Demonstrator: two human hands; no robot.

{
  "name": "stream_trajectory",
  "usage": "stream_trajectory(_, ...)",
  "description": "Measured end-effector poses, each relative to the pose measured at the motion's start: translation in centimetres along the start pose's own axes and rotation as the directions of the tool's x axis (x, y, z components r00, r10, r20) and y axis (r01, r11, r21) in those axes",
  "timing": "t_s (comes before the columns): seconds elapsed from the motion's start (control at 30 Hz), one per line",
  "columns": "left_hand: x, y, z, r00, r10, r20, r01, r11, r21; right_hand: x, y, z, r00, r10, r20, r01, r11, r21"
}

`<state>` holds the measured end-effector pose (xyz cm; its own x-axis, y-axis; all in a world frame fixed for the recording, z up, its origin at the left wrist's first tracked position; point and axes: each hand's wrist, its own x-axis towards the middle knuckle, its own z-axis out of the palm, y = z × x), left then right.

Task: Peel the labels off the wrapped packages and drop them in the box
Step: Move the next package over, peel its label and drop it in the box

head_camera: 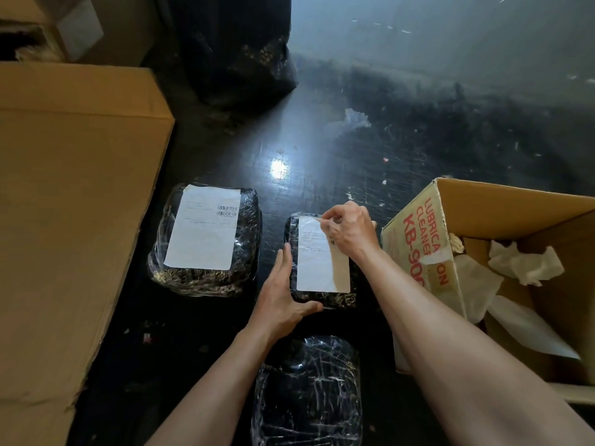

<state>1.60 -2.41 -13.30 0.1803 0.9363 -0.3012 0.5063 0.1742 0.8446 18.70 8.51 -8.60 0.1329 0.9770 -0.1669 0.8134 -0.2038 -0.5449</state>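
Three black packages wrapped in clear film lie on the dark floor. The middle package (325, 297) carries a white label (317, 262). My right hand (349, 228) pinches that label's far right corner. My left hand (283, 294) lies flat against the package's left side, thumb along its near edge. A second package (206, 278) to the left bears a larger white label (204, 226) with a barcode. The nearest package (309, 391), between my forearms, shows no label. The open cardboard box (415, 226) with red print stands at the right and holds crumpled white paper (524, 262).
A large closed cardboard carton (64, 194) fills the left side. A black plastic bag (238, 53) stands at the back centre. Small scraps of paper litter the dark, shiny floor (450, 140) beyond the packages.
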Motion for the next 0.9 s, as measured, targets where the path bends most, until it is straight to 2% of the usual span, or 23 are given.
stream_trajectory(0.2, 0.0, 0.1, 0.3, 0.999, -0.024, -0.029, 0.022, 0.997, -0.072, -0.3, 0.0, 0.5, 0.998, -0.024, -0.064, 0.026, 0.999, 0.028)
stream_trajectory(0.4, 0.1, -0.2, 0.4, 0.999, -0.033, -0.043, 0.030, 0.997, -0.068, -0.8, -0.2, 0.3, 0.996, -0.052, -0.079, 0.055, 0.998, 0.040)
stream_trajectory(0.6, 0.1, 0.0, 0.3, 0.998, -0.045, -0.052, 0.042, 0.998, -0.055, -1.5, -0.3, 0.7, 0.997, -0.016, -0.074, 0.027, 0.990, 0.139)
stream_trajectory(0.9, 0.3, 0.3, 0.3, 1.000, -0.010, -0.010, 0.011, 0.999, 0.045, -1.5, 0.0, 0.5, 0.992, -0.068, -0.105, 0.074, 0.996, 0.053)
